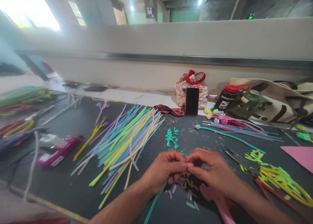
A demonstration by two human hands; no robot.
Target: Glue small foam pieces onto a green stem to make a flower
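My left hand (pixel 168 168) is closed in a pinch on a green pipe cleaner (pixel 156 199), whose free length runs down toward the bottom edge. My right hand (pixel 211 167) meets it fingertip to fingertip, thumb and forefinger pinching a small pink piece (pixel 189 165). Fingers hide the spot where pink and green come together. Short lilac cut pieces (pixel 174 188) and a mint one (pixel 190 205) lie on the dark table beneath my hands. Under my right wrist sits a pink tool (pixel 220 199), partly covered, its kind unclear.
A wide bundle of pipe cleaners (pixel 124 139) lies left of centre, near a purple glue gun (pixel 60 152). Green bits (pixel 171 137) lie ahead. Scissors (pixel 244 162) and yellow-green pieces (pixel 276 178) are on the right. A phone (pixel 192 101) stands upright behind, near a bottle (pixel 226 98).
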